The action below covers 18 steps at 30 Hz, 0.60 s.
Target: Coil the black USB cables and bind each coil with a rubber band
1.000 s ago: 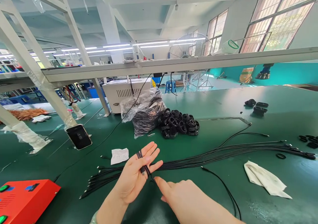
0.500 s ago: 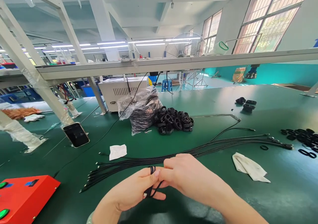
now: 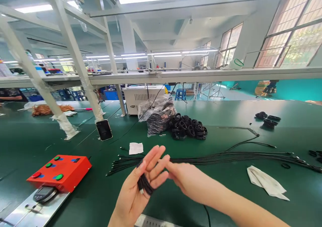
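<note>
Here, the left hand (image 3: 133, 190) is clamped around a slim bundle of black insulated cables (image 3: 144, 183), which crosses the palm with its long axis tilted near upright and a small metal tip (image 3: 142, 191) poking out below the grip. The right hand (image 3: 188, 181) is open and apparently empty, its fingers together and reaching just beside the left hand. Beyond the grip, a long spread of black cables (image 3: 226, 159) runs sideways across the green counter (image 3: 30, 146), with a white paper scrap (image 3: 136, 148) ahead and a red control box (image 3: 59, 171) to the left.
</note>
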### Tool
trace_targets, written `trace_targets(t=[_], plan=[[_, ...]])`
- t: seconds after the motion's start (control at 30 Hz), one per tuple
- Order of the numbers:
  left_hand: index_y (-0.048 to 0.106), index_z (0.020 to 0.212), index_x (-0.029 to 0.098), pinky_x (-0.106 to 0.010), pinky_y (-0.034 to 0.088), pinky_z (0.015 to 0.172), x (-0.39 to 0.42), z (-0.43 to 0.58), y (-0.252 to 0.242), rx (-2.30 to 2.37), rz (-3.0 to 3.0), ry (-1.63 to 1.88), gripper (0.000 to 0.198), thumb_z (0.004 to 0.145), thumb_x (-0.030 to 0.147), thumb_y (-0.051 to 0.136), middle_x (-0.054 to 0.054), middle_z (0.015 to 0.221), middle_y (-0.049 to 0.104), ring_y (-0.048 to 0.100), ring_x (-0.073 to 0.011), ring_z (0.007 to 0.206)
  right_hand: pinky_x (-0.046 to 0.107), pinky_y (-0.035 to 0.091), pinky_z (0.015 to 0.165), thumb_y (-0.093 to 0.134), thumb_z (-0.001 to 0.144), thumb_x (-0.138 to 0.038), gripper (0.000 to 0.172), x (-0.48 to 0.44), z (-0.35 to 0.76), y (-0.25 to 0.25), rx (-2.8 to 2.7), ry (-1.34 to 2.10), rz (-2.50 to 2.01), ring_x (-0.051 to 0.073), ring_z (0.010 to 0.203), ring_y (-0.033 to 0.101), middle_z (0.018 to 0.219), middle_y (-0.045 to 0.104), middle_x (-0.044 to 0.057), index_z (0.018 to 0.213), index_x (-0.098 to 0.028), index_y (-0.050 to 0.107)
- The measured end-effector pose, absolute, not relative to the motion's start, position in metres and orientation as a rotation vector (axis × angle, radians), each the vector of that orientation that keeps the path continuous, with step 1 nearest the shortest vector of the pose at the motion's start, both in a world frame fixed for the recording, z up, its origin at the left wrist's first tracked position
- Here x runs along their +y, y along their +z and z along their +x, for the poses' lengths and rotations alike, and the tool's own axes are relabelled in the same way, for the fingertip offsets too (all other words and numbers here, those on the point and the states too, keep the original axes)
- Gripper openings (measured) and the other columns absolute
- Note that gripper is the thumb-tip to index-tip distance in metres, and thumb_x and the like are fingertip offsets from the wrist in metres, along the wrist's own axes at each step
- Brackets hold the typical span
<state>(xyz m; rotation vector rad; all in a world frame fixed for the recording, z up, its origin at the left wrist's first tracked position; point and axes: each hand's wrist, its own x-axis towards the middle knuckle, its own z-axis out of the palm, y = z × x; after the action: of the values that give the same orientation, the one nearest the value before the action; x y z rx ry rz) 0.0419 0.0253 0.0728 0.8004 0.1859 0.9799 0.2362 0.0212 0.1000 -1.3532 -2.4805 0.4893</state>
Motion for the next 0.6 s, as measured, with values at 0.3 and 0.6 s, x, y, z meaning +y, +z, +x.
trace_targets(t=[0.3, 0.6], plan=[[0.055, 0.133, 0.018, -0.043, 0.035, 0.114, 0.038, 0.027, 0.072, 0.496, 0.628, 1.518, 0.04, 0.094, 0.018, 0.044, -0.009, 0.148, 0.048, 0.04, -0.0264, 0.137, 0.022, 0.036, 0.056, 0.05, 0.086, -0.01, 0.04, -0.021, 0.239, 0.055, -2.362, 0.762, -1.696, 0.019, 0.075, 0.067, 0.089, 0.07, 0.008, 0.124, -0.021, 0.046], [0.07, 0.109, 0.024, -0.042, 0.035, 0.114, 0.047, 0.018, 0.051, 0.807, 0.709, 1.568, 0.024, 0.088, 0.02, 0.057, -0.003, 0.148, 0.047, 0.036, -0.0264, 0.139, 0.021, 0.024, 0.046, 0.045, 0.09, -0.014, 0.014, -0.03, 0.25, 0.069, -2.507, 0.588, -1.567, 0.012, 0.049, 0.051, 0.066, 0.058, -0.003, 0.081, -0.024, 0.049]])
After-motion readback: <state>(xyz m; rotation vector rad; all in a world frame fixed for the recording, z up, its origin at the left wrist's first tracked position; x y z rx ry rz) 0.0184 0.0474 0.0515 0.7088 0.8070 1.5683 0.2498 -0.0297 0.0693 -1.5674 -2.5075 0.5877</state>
